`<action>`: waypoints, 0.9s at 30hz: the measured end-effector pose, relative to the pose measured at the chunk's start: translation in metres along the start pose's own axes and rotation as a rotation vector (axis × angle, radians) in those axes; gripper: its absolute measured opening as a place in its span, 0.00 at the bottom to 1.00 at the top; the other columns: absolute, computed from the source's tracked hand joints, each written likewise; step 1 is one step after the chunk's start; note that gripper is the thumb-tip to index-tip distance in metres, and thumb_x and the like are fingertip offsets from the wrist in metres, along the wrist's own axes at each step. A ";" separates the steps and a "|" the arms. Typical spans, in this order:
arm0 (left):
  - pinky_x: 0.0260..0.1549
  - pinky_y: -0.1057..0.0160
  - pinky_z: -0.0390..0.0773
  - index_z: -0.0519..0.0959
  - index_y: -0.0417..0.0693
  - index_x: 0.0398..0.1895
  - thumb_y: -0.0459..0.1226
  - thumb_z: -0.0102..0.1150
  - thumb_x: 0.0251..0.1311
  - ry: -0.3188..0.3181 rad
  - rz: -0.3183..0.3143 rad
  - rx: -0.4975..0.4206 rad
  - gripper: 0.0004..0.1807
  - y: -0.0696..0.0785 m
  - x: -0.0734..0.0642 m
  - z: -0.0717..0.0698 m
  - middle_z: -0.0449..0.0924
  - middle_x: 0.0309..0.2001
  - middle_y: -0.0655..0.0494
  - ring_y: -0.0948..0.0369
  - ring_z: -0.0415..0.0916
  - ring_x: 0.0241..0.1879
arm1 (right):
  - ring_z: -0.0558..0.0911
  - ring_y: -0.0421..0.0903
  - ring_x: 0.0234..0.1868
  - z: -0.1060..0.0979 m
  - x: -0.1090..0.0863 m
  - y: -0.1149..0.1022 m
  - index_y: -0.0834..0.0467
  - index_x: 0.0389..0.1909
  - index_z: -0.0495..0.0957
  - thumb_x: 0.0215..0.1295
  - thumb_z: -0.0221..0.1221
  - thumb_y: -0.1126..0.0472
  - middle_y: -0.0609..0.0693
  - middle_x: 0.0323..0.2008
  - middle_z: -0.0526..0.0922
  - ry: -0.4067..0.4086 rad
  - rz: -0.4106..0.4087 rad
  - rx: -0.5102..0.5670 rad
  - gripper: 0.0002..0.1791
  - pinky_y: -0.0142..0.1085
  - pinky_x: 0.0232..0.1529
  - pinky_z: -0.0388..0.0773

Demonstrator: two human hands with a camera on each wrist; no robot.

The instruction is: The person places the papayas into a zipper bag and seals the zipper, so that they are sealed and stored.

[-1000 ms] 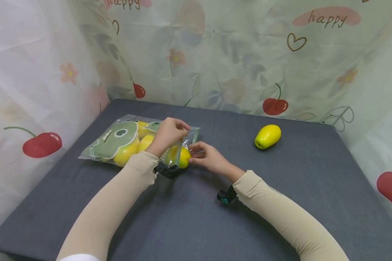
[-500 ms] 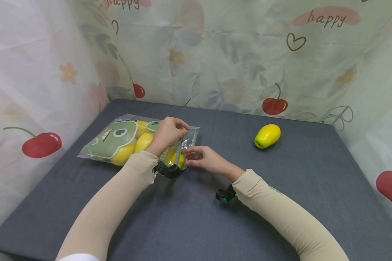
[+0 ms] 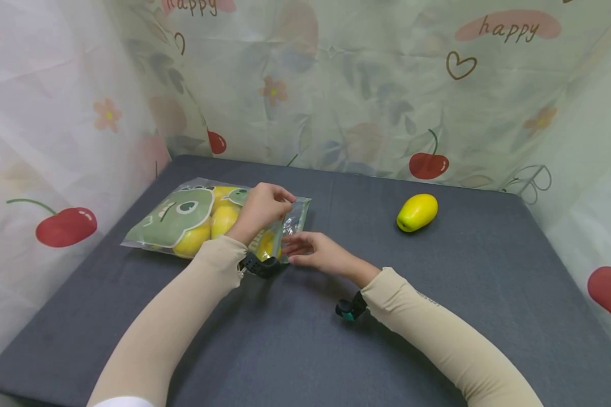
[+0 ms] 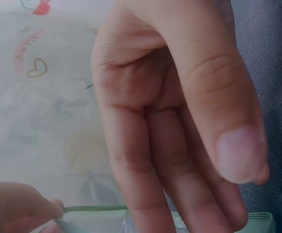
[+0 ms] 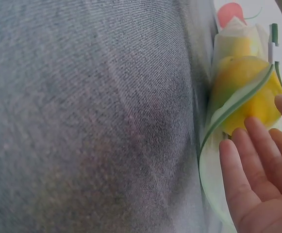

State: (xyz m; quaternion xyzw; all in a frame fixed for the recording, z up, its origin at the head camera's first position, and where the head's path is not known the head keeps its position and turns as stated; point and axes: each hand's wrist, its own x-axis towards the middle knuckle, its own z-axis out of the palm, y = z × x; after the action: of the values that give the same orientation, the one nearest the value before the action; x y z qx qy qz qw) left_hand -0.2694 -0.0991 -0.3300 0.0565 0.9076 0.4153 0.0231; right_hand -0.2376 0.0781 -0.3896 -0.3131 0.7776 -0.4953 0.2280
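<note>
A clear zip bag (image 3: pixel 155 229) with a green dinosaur print lies on its side at the table's left, several yellow fruits inside. My left hand (image 3: pixel 263 206) pinches the upper edge of its mouth between thumb and finger. In the left wrist view that hand (image 4: pixel 19 204) shows low at the green edge. My right hand (image 3: pixel 318 251) is at the mouth, fingers extended and nothing gripped. The right wrist view shows its fingertips (image 5: pixel 238 138) right by a mango-shaped yellow fruit (image 5: pixel 250 77) within the mouth.
Another oval yellow fruit (image 3: pixel 417 212) lies on the dark grey table (image 3: pixel 356 362), to the right of the hands. A printed curtain (image 3: pixel 336 85) closes off the back and sides. A white slider (image 5: pixel 273 52) sits on the bag's green zip strip.
The yellow fruit at the mouth has moved left, deeper into the bag, with my right hand following it to the opening. My left hand keeps its pinch on the edge.
</note>
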 end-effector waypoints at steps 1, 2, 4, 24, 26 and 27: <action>0.21 0.66 0.71 0.85 0.48 0.41 0.34 0.57 0.58 0.001 0.001 -0.001 0.11 0.000 0.000 0.000 0.85 0.36 0.44 0.58 0.74 0.23 | 0.78 0.54 0.59 0.000 0.000 0.000 0.65 0.67 0.66 0.68 0.56 0.66 0.62 0.58 0.78 -0.007 0.003 -0.001 0.27 0.39 0.55 0.77; 0.20 0.66 0.71 0.85 0.48 0.41 0.33 0.57 0.58 0.002 0.002 -0.003 0.11 0.000 0.000 0.000 0.85 0.36 0.44 0.58 0.74 0.23 | 0.78 0.54 0.59 0.001 0.001 0.000 0.65 0.67 0.66 0.68 0.56 0.66 0.61 0.58 0.78 -0.014 0.006 -0.009 0.27 0.39 0.54 0.77; 0.19 0.66 0.70 0.86 0.48 0.40 0.33 0.56 0.58 0.004 0.004 -0.004 0.11 0.000 0.000 -0.001 0.85 0.36 0.44 0.59 0.74 0.22 | 0.78 0.53 0.59 0.002 0.001 -0.001 0.64 0.67 0.66 0.68 0.56 0.65 0.61 0.58 0.78 -0.025 0.015 -0.023 0.27 0.39 0.54 0.77; 0.20 0.66 0.72 0.86 0.49 0.40 0.33 0.57 0.57 0.018 0.013 -0.015 0.11 -0.002 0.001 -0.001 0.84 0.35 0.50 0.58 0.76 0.24 | 0.78 0.51 0.58 -0.009 -0.007 -0.003 0.61 0.66 0.68 0.68 0.57 0.63 0.58 0.59 0.78 0.016 0.040 -0.047 0.26 0.42 0.57 0.76; 0.19 0.66 0.71 0.86 0.49 0.40 0.33 0.56 0.56 0.019 0.014 -0.020 0.12 -0.003 0.001 -0.001 0.85 0.35 0.48 0.56 0.76 0.24 | 0.78 0.51 0.58 -0.012 -0.010 -0.004 0.61 0.66 0.68 0.67 0.58 0.62 0.58 0.60 0.77 0.026 0.046 -0.041 0.27 0.43 0.57 0.75; 0.18 0.66 0.70 0.86 0.49 0.40 0.33 0.55 0.56 0.019 0.016 -0.023 0.12 -0.003 0.001 -0.001 0.85 0.36 0.47 0.55 0.76 0.24 | 0.78 0.51 0.58 -0.014 -0.011 -0.006 0.60 0.66 0.68 0.67 0.58 0.61 0.58 0.60 0.76 0.029 0.051 -0.034 0.27 0.44 0.57 0.75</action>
State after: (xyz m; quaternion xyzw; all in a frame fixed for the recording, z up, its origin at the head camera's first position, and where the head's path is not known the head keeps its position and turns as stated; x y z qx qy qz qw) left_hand -0.2703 -0.1011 -0.3317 0.0593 0.9026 0.4262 0.0118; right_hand -0.2378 0.0931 -0.3783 -0.2897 0.7969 -0.4806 0.2238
